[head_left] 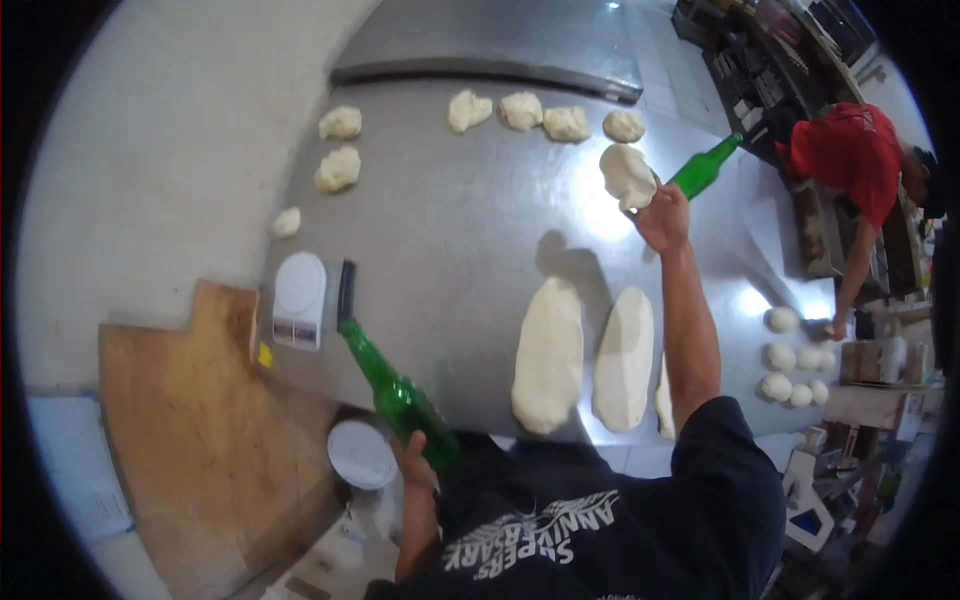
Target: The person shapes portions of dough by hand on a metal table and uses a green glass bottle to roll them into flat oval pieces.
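Note:
My left hand (418, 466) is closed around the base end of a green glass bottle (392, 390), held at the table's near edge with its neck pointing away to the left. Far across the steel table, my right hand (664, 215) grips a lump of dough (627, 174) between thumb and fingers. Just beyond that hand, a second green bottle (708, 168) lies on its side, partly hidden. Two long flattened dough pieces (548, 355) (624, 358) lie in front of me. A third dough strip (664, 402) is mostly covered by my right forearm.
Several rough dough lumps (521, 111) line the far side, others the left. A white kitchen scale (299, 292) stands beside a black-handled tool (347, 290). Round dough balls (781, 356) sit at the right end, where a person in red (850, 150) reaches in. A white round container (362, 455) stands below the table.

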The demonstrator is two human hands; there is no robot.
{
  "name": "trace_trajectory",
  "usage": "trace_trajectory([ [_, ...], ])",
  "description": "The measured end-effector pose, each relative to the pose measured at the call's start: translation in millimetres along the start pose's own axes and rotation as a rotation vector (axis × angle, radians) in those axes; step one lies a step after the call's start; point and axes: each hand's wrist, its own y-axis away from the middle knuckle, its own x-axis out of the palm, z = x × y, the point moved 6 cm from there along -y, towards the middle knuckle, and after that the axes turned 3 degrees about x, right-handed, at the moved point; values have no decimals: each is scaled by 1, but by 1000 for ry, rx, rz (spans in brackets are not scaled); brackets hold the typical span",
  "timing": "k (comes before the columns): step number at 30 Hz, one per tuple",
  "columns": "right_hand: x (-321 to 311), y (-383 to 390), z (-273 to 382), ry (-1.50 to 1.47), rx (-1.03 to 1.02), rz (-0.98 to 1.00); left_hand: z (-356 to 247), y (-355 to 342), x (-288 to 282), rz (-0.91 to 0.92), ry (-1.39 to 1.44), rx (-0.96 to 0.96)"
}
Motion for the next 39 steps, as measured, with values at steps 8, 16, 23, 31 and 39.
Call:
trace_trajectory([
  [8, 136, 144, -142, -520, 25, -203, -2, -34, 0, 317, -44, -143],
  [16, 330, 214, -148, 1181, -858, -439, -80, -97, -35, 456, -312, 24],
  [23, 276, 204, -315, 1932, -362, -307, -92, -144, 32, 647, -648, 175],
  [31, 291, 231, -239, 1530, -581, -478, -33, -157, 105, 1040, -1313, 694],
  [39, 208, 167, -286, 1765, -320, -569, 6, -163, 114, 896, -1354, 890],
])
